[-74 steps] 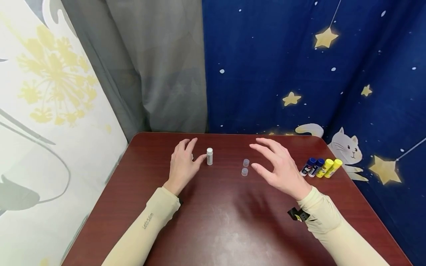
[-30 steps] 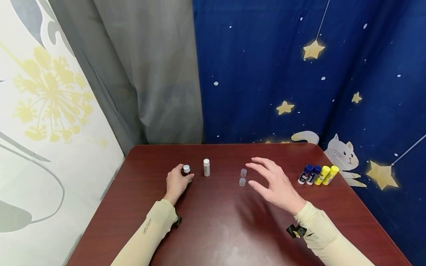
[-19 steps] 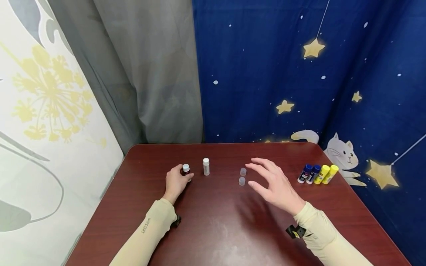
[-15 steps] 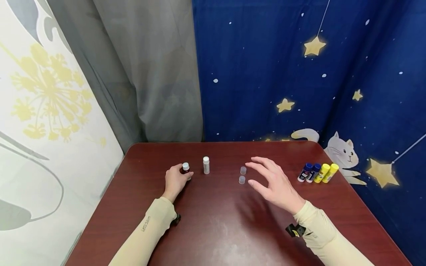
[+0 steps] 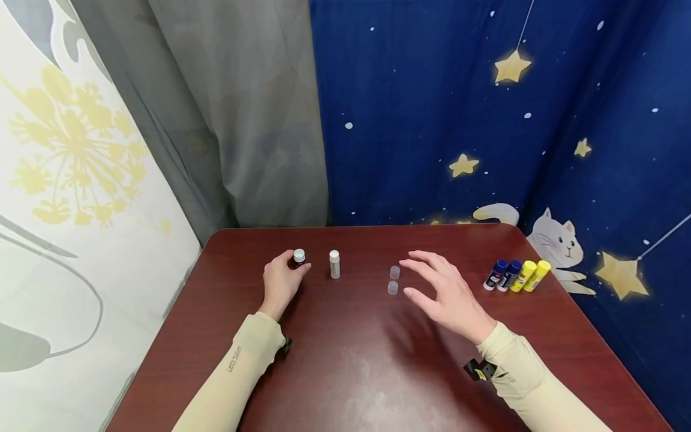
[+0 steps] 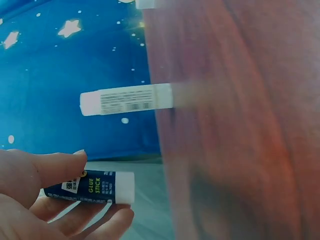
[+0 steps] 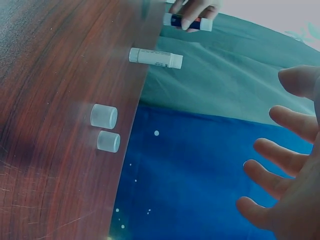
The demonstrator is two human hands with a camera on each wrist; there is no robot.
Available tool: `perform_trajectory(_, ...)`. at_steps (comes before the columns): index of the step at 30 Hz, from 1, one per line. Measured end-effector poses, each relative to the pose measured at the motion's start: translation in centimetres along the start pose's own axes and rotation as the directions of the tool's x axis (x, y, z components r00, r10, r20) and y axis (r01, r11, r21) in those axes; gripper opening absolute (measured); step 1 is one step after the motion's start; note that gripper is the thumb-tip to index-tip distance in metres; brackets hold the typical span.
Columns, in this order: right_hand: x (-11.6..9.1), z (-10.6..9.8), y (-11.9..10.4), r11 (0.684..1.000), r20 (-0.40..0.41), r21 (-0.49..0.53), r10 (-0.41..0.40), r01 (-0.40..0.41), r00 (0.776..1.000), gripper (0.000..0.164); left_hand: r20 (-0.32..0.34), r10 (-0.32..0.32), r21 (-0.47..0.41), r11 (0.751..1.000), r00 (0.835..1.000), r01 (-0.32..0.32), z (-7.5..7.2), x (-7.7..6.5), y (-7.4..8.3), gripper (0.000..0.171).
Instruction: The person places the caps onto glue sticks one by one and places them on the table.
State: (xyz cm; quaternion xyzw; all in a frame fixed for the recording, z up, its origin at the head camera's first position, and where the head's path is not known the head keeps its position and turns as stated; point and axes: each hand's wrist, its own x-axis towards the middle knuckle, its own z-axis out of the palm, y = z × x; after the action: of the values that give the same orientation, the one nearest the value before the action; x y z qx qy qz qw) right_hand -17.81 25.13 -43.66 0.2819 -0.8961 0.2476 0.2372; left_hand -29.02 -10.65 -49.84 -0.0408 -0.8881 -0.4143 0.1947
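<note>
In the head view my left hand (image 5: pixel 281 283) grips a dark blue glue stick (image 5: pixel 299 257) at the left of the table. In the left wrist view, thumb and fingers wrap that glue stick (image 6: pixel 97 186), its white end pointing toward the tabletop. Just right of this hand a white glue stick (image 5: pixel 335 264) stands upright. My right hand (image 5: pixel 450 297), fingers spread and relaxed, hovers over the table with nothing in its grasp. Two small translucent caps (image 5: pixel 393 287) lie left of its fingertips, one behind the other; the right wrist view shows both caps (image 7: pixel 104 116).
Toward the right edge of the brown table (image 5: pixel 345 348), two blue glue sticks (image 5: pixel 495 275) and two yellow glue sticks (image 5: pixel 537 275) stand in a row. Behind the table hang a grey curtain (image 5: pixel 259 120) and a blue curtain (image 5: pixel 410 108) with stars.
My left hand has closed round the dark blue glue stick and, in the last half second, raised it slightly. The right hand keeps its open pose; the head view has shifted a little.
</note>
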Motion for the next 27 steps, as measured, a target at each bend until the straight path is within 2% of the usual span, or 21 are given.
perform_trajectory(10, 0.2, -0.2, 0.0, 1.0, -0.005, 0.004, 0.006, -0.006, 1.0, 0.055, -0.057, 0.1, 0.002, 0.995, 0.993, -0.1, -1.2, 0.0, 2.4, 0.032)
perform_trajectory(14, 0.2, -0.2, 0.0, 1.0, -0.008, 0.001, 0.007, -0.007, 1.0, 0.055, -0.095, 0.159, 0.0, 0.987, 0.983, -0.16, -1.8, -0.2, 3.6, 0.032)
perform_trajectory(17, 0.2, -0.2, 0.1, 1.0, -0.01, 0.0, 0.004, -0.004, 1.0, 0.054, -0.129, 0.237, -0.001, 0.971, 0.963, -0.24, -2.3, -0.6, 4.8, 0.034)
perform_trajectory(21, 0.2, -0.2, 0.0, 1.0, -0.013, 0.004, 0.0, 0.0, 1.0, 0.052, -0.16, 0.342, 0.02, 0.939, 0.926, -0.343, -2.7, -1.0, 6.2, 0.041)
perform_trajectory(27, 0.0, -0.1, 0.0, 1.0, -0.014, 0.013, 0.001, -0.001, 1.0, 0.053, -0.172, 0.425, 0.051, 0.905, 0.888, -0.423, -3.2, -2.0, 7.9, 0.05)
